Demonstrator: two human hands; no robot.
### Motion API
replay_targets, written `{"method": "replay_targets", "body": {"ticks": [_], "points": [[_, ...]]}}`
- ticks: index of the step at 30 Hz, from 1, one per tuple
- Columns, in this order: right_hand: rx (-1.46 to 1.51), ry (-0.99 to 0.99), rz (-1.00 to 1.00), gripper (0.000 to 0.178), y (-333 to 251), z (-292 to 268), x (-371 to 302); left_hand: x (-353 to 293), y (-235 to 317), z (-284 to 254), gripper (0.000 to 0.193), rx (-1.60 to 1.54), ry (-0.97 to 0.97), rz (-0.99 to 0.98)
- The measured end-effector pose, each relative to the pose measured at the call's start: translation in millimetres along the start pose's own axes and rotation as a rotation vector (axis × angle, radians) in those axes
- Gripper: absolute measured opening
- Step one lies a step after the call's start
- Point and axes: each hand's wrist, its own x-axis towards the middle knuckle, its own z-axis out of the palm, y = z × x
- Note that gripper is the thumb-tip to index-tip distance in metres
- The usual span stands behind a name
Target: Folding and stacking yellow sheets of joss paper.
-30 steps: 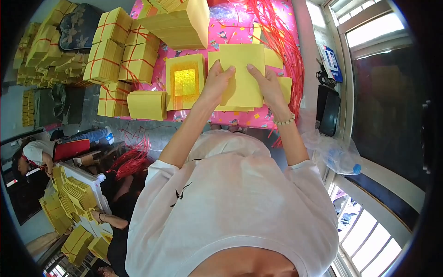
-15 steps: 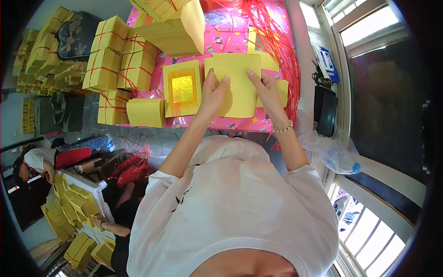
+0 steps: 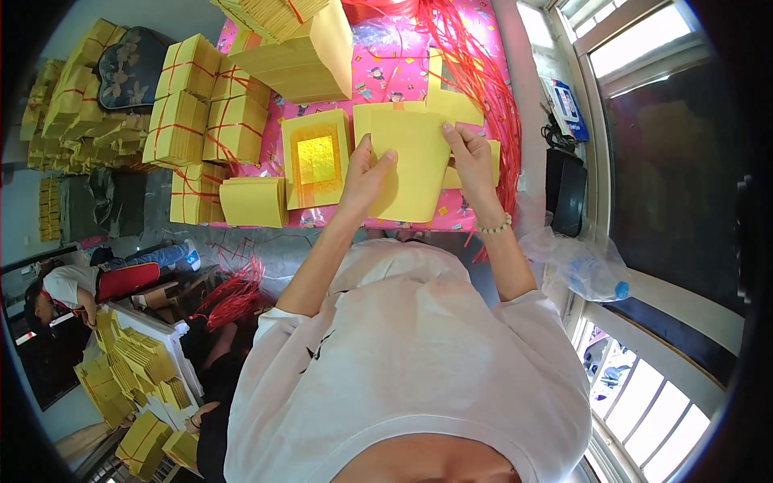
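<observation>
A stack of plain yellow paper (image 3: 409, 169) is held upright between my two hands, above the front of the pink table. My left hand (image 3: 368, 179) grips its left edge, thumb on the near face. At the upper right edge, my right hand (image 3: 473, 161) pinches it, thumb in front and fingers behind. To the left lies a yellow paper stack with a gold foil square (image 3: 320, 160). Beside that sits a folded yellow paper bundle (image 3: 254, 201). More yellow sheets (image 3: 455, 105) lie behind the held stack, which partly covers them.
Bundles tied with red string (image 3: 177, 125) are piled at the table's left. A tall yellow paper block (image 3: 310, 56) stands at the back. Red plastic strings (image 3: 499, 121) hang along the right side of the pink table (image 3: 306, 216). Other people work at a white table (image 3: 181, 346) lower left.
The held paper has come lower and closer to me, and its top is now tilted. My right hand has shifted slightly, while my left hand has dropped a little.
</observation>
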Motion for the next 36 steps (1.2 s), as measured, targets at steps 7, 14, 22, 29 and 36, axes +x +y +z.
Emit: {"method": "replay_targets", "body": {"ticks": [7, 14, 22, 29, 36], "points": [[-0.108, -0.251, 0.111, 0.028, 6, -5, -19, 2, 8, -4, 0.030, -0.050, -0.006, -0.106], [-0.189, -0.242, 0.177, 0.029, 4, -5, -20, 12, -3, -13, 0.028, -0.073, 0.029, -0.238], [-0.179, -0.186, 0.179, 0.032, 19, -3, -17, 21, -5, -18, 0.026, -0.103, 0.036, -0.372], [-0.259, -0.303, 0.255, 0.032, 27, -13, -20, 24, -4, -19, 0.026, -0.087, 0.041, -0.379], [-0.328, -0.279, 0.265, 0.034, 17, -6, -30, 25, -7, -22, 0.025, -0.074, 0.035, -0.336]]}}
